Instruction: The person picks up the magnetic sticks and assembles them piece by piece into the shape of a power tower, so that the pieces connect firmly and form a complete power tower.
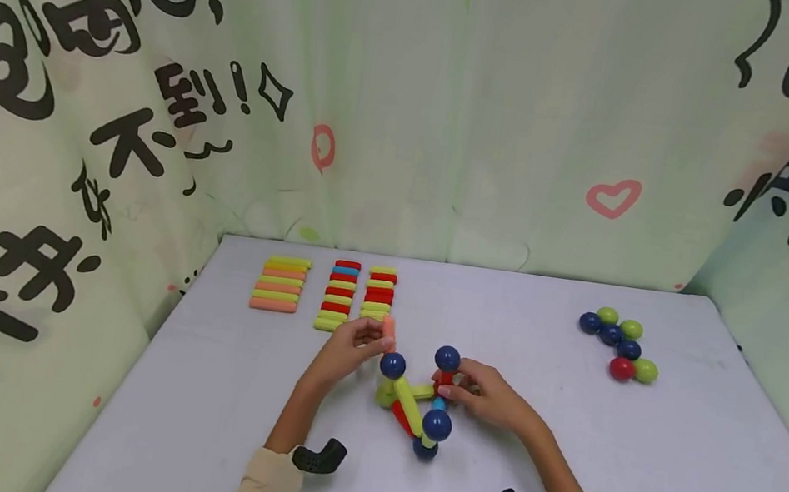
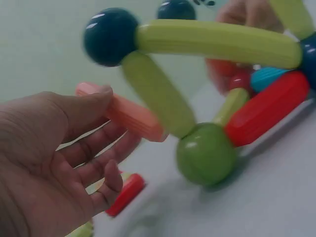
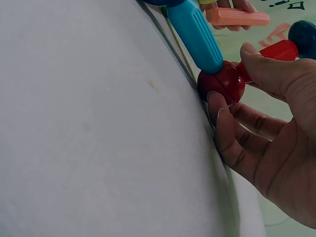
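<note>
Between thumb and fingers my left hand (image 1: 349, 351) pinches an orange rod (image 2: 136, 117), close beside a frame of toy rods and balls. That frame joins yellow-green rods (image 1: 410, 406), a red rod (image 2: 269, 108) and a blue rod (image 3: 195, 34) with balls. Its green ball (image 2: 206, 154) sits low, and a dark blue ball (image 1: 393, 365) tops the corner nearest the left hand. On the frame's right side, my right hand (image 1: 495, 395) grips an upright red rod (image 3: 279, 49), fingertips at the red ball (image 3: 222, 84) below it. Another dark blue ball (image 1: 448, 359) caps that rod.
Loose rods lie at the back left in three rows: an orange and yellow row (image 1: 280, 285), a mixed row (image 1: 338, 297) and a red and yellow row (image 1: 379, 290). Several loose balls (image 1: 611, 335) cluster at the back right. A printed curtain (image 1: 457, 120) hangs behind the white table (image 1: 184, 452).
</note>
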### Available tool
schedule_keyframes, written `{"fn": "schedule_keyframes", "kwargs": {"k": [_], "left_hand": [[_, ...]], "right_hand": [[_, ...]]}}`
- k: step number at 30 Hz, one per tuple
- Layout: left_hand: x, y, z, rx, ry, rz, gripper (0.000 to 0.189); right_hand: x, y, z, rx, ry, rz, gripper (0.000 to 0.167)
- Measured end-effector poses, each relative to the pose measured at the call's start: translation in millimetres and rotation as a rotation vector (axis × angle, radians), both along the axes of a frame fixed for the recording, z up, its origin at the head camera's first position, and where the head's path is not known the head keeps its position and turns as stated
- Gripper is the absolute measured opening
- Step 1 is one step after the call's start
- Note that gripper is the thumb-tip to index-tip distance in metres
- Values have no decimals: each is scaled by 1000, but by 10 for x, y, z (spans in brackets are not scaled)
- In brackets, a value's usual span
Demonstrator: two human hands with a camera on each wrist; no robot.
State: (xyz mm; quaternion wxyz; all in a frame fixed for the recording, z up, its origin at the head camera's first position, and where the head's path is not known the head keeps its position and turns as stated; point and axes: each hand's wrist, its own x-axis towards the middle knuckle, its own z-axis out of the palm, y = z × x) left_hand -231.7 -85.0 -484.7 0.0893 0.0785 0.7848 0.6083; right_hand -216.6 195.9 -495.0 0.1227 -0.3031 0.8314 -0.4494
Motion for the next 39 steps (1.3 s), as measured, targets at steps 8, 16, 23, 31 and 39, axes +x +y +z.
{"fn": "schedule_keyframes", "kwargs": {"k": [8, 16, 23, 31, 39], "left_hand": [[44, 179, -112, 16, -90, -130, 34], [48, 212, -145, 65, -90, -168, 35], [34, 205, -180, 151, -181, -198, 33], [54, 195, -167, 176, -241, -232, 32], [56, 226, -162, 87, -210, -246, 30]], "right_hand": [[18, -27, 27, 31, -62, -22, 21], [5, -40, 25, 37, -59, -20, 24], [-13, -43, 22, 39, -59, -18, 24], [-11, -36, 1, 58, -46, -41, 25], [6, -17, 5, 44, -38, -12, 30]]}}
